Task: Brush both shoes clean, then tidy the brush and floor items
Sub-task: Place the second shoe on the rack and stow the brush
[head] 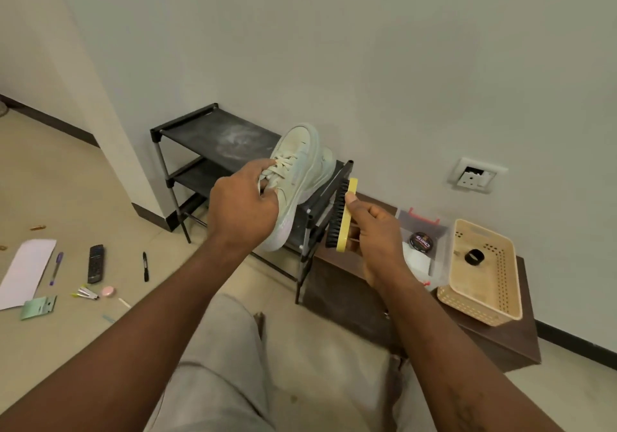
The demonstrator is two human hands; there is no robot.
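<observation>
Knees in grey trousers (pixel 213 358) lowest in view. Left hand (pixel 242 209) gripped pale shoe (pixel 293 171) by its laces, lifted before black rack (pixel 203 131). Right hand (pixel 377 241), fingers closed, held yellow brush (pixel 342 214) just beside shoe, bristles toward it. Remote (pixel 95 263), pens lay on floor (pixel 110 204).

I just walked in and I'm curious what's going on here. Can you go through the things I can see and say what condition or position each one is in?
Left hand: gripping the shoe.
Shoe: lifted, toe pointing up.
Right hand: holding the brush.
Brush: upright, bristles facing the shoe, not touching.
Shoe rack: top shelf dusty.
Clear box: open, polish tin inside.
Basket: holds one black ring.
Remote, pens: scattered on floor.
</observation>
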